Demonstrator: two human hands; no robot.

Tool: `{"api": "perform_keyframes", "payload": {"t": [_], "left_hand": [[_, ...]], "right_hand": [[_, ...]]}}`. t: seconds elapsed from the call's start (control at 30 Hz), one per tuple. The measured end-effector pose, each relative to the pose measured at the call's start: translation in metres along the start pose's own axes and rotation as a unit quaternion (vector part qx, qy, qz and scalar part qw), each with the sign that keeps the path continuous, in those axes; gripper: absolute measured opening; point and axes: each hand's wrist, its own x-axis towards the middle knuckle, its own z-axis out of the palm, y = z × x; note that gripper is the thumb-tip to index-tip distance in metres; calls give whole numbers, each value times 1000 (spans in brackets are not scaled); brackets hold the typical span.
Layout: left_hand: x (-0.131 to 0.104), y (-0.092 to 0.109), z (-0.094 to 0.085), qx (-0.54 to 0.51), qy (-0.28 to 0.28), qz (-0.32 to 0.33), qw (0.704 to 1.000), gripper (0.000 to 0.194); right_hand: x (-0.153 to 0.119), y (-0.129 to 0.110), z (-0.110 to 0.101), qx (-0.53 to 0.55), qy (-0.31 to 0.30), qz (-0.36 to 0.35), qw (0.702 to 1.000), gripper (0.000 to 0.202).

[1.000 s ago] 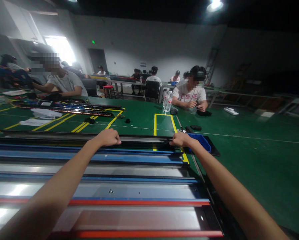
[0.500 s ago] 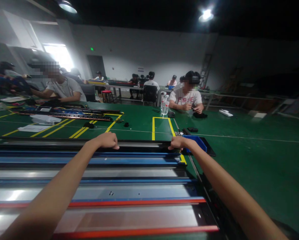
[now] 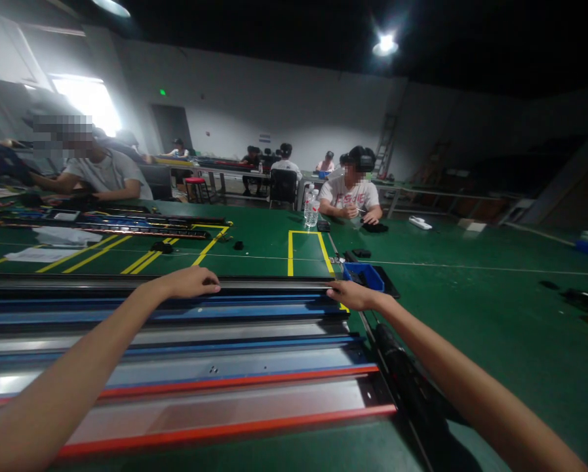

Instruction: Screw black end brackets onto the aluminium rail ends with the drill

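Note:
Several long metal rails lie side by side across the table in front of me. My left hand (image 3: 193, 282) rests on the farthest one, a dark rail (image 3: 274, 284), its fingers loosely stretched and bent a little at the tips. Near this rail's right end is my right hand (image 3: 353, 295), fingers extended to the left and touching it. Neither hand is closed into a grip. Closer to me are blue-edged rails (image 3: 274, 316) and a silver rail with red-orange edges (image 3: 274, 400). My left forearm covers part of them.
A blue bin (image 3: 365, 276) stands just beyond my right hand. A black, tool-like object (image 3: 396, 357) lies beside the rail ends. Water bottles (image 3: 311, 208) stand before a seated co-worker (image 3: 350, 190). Another person (image 3: 101, 174) sits at the left near dark assemblies (image 3: 176, 226).
Both hands have loosened from closed grips on the far rail to more outstretched fingers. The view has shifted, with the scene moving left; green table now shows below the nearest rail.

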Motion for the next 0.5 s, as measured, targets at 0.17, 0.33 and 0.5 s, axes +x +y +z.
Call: {"api": "perform_keyframes", "payload": {"t": [0.17,0.33,0.5], "left_hand": [[-51,-5,19,24,94,16,995,67],[-121,-16,52,48,154,34,986,49],[-193,-54,108,127,204,113,964,45]], "right_hand": [[-54,-8,7,5,116,-5,993,45],[-133,-34,16,5,204,4,979,36],[-205,-65,51,40,188,33,981,32]]}}
